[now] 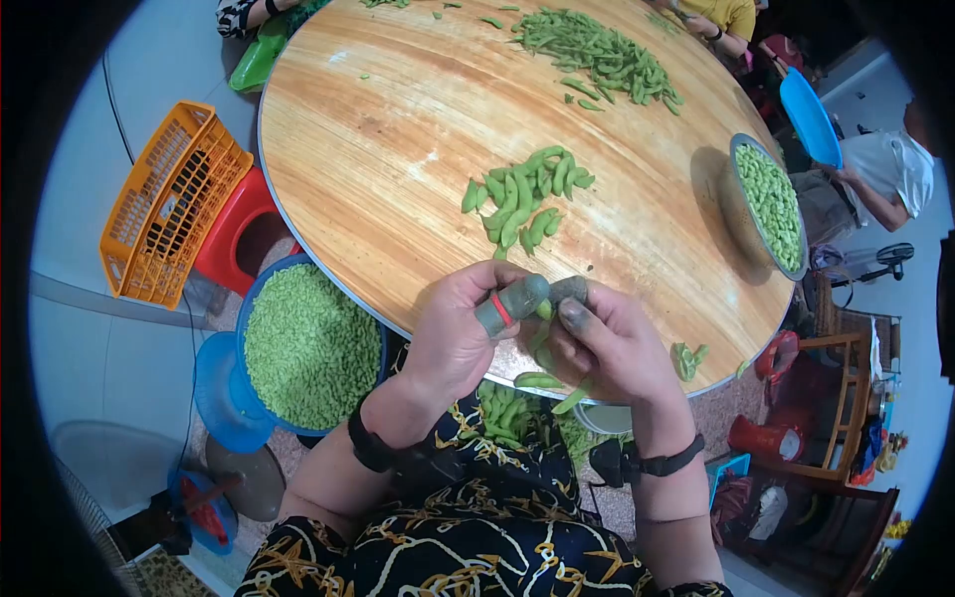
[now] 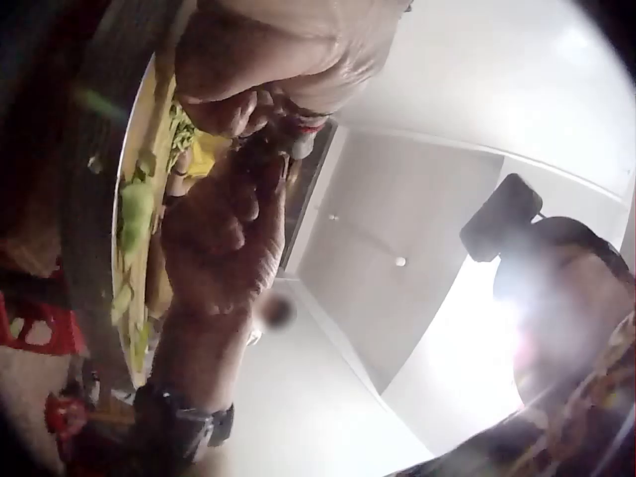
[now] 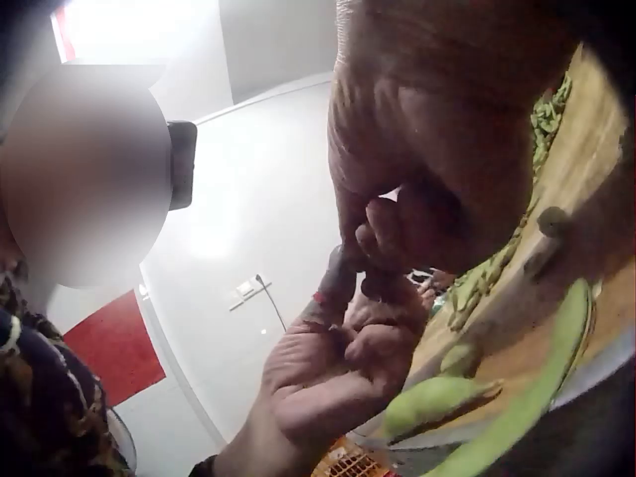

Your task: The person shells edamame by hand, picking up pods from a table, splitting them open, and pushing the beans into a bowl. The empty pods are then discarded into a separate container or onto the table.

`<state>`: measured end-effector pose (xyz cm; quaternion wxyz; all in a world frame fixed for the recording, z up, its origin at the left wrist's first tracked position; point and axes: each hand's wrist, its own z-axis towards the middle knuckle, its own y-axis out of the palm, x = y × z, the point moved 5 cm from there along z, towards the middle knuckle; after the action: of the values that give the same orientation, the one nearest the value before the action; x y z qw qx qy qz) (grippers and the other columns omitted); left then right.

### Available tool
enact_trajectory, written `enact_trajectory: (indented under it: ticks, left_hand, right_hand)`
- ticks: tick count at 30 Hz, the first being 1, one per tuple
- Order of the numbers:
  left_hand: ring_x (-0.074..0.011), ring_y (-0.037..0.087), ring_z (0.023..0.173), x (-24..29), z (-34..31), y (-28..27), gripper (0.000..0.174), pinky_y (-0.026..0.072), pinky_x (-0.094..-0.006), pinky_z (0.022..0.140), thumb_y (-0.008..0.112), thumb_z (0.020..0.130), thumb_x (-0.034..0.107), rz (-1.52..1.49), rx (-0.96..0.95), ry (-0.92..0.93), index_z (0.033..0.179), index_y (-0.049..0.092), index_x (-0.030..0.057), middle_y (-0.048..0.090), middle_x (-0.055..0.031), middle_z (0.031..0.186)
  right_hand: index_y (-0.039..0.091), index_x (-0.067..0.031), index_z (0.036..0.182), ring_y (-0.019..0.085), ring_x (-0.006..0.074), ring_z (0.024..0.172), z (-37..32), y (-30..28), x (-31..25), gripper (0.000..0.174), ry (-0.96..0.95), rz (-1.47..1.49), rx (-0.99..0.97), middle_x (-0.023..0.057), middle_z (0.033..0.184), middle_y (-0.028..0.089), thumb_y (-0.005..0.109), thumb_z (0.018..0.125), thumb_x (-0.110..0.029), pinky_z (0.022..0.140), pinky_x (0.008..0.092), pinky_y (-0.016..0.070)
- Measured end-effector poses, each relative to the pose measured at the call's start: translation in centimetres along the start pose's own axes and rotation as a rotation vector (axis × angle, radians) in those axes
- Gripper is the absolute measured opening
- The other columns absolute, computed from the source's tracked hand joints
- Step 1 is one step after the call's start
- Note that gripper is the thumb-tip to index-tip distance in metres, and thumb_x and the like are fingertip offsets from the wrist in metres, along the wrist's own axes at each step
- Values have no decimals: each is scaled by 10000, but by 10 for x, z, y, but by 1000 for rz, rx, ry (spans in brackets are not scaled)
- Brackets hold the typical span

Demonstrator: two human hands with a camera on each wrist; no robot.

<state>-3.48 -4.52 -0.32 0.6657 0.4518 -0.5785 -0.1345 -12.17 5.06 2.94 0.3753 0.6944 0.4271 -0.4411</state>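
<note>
Both hands meet above the table's near edge, thumbs tip to tip. My left hand (image 1: pixel 448 323) pinches a green soybean pod (image 1: pixel 544 310); its thumb wears a dark green cover (image 1: pixel 519 301) with a red band. My right hand (image 1: pixel 627 343) pinches the same pod from the other side, its thumb and fingertip dark. Most of this pod is hidden by the fingers. Loose pods (image 1: pixel 538 380) lie at the edge below the hands, and a small pile of pods (image 1: pixel 527 197) is just beyond them. In the right wrist view, a long pod (image 3: pixel 537 388) lies near the edge.
A blue basin (image 1: pixel 246 393) of shelled beans stands left, beside an orange crate (image 1: pixel 164 204) and red stool (image 1: pixel 231 234). On the table (image 1: pixel 368 189), a metal bowl (image 1: pixel 738 229) of beans sits right and a larger pod heap (image 1: pixel 602 55) lies far back. Other people are around the table.
</note>
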Motion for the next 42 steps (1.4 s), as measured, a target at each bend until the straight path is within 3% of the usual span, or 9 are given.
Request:
enact_trajectory:
  ticks: [8,13,22,25,28,34,35,37,42]
  left_hand:
    - [-63,534,667,-1,0,1,121,426,-208,599,605,841,136,231,123,42,837,565,23,592,-11,724]
    - [-52,516,650,4,-5,6,72,415,-201,593,597,806,58,783,193,237,757,552,32,573,2,704]
    - [-64,512,713,-4,-14,2,134,406,-188,609,619,817,102,126,-227,52,757,512,48,538,-13,760]
    - [-34,495,695,-1,-14,4,85,406,-197,600,622,774,28,428,-21,119,805,546,48,543,16,747]
    - [-44,518,745,0,-17,4,89,428,-198,649,619,779,33,649,97,87,836,551,39,574,-2,800]
    - [-45,520,686,17,-18,-3,149,429,-179,574,561,830,44,550,175,126,974,587,16,574,1,807]
    - [-29,492,656,17,-18,-3,148,394,-157,536,529,838,15,329,157,98,972,592,15,558,13,789]
    - [-18,469,636,17,-17,-5,157,360,-141,525,498,845,-13,244,116,128,966,594,15,541,17,777]
    - [-40,450,618,10,-24,-8,220,323,-150,511,455,806,-63,297,95,110,977,577,3,545,-23,786]
  right_hand:
    - [535,-29,878,351,35,504,-11,-1,9,250,-10,130,-70,-42,593,454,395,952,-223,469,179,279]
    - [532,-32,844,346,30,484,-11,3,14,223,-63,28,-1,-39,597,462,413,947,-189,444,177,272]
    - [547,-18,924,331,24,450,-20,21,25,182,195,501,-142,2,649,491,420,935,-148,406,167,255]
    - [555,-19,913,345,19,447,-16,20,26,169,143,517,-108,-8,642,503,433,924,-135,401,164,263]
    - [572,-24,872,365,14,457,-12,9,13,146,-69,-50,161,-41,608,505,486,905,-138,413,167,281]
    - [574,-29,821,362,13,475,5,10,1,181,-5,31,-44,-43,583,475,476,904,-157,423,170,282]
    - [561,-18,778,467,90,464,10,5,-5,194,38,-65,28,25,566,522,493,887,-163,427,226,349]
    - [540,-1,886,568,231,527,29,-6,-27,199,-536,-897,301,133,609,563,536,852,-197,495,323,432]
    - [495,-11,865,591,341,592,53,2,-29,211,-399,-1365,306,190,611,560,538,814,-211,519,422,461]
